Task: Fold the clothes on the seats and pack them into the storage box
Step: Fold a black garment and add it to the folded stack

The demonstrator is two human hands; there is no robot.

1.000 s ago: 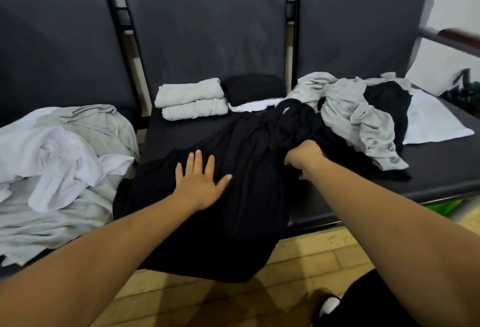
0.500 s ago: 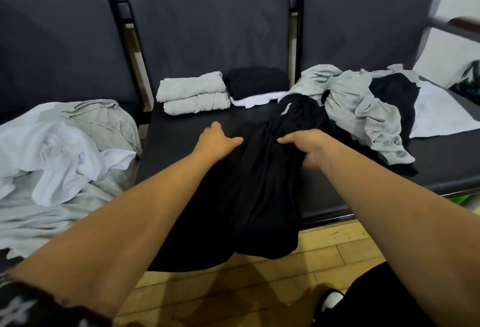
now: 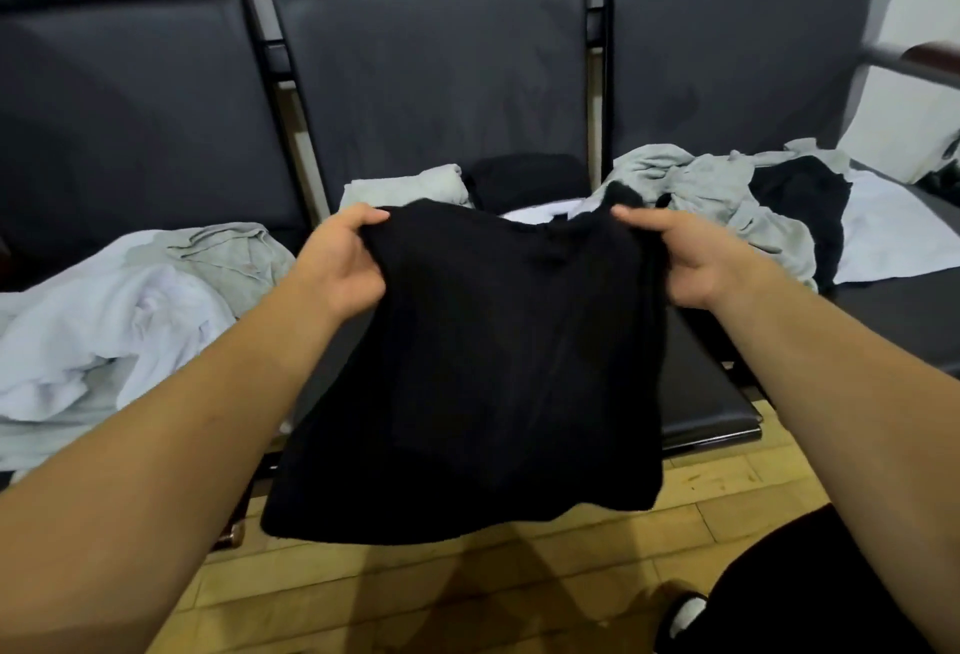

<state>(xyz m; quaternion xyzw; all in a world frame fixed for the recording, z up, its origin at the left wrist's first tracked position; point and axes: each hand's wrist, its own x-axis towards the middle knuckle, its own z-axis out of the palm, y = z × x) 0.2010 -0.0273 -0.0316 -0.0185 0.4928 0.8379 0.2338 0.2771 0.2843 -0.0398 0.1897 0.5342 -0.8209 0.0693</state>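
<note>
Both hands are gripping a black garment (image 3: pixel 498 357) by its upper edge, holding it up in front of a row of dark padded seats (image 3: pixel 431 66). On one side, the left hand (image 3: pixel 340 264) is pinching the top left corner, fingers curled over the cloth; on the other, the right hand (image 3: pixel 691 258) is pinching the top right corner the same way. Between the two grips the cloth is stretching out flat, and the rest is hanging down below the hands, its bottom hem dangling above the wooden floor (image 3: pixel 467 596). Behind it, on the middle seat, folded grey clothes (image 3: pixel 405 188) are lying beside a folded black piece (image 3: pixel 524 178). Loose white and grey clothes (image 3: pixel 114 321) are spreading over the left seat, and a tangled grey and black heap (image 3: pixel 748 201) is covering the right seat.
</note>
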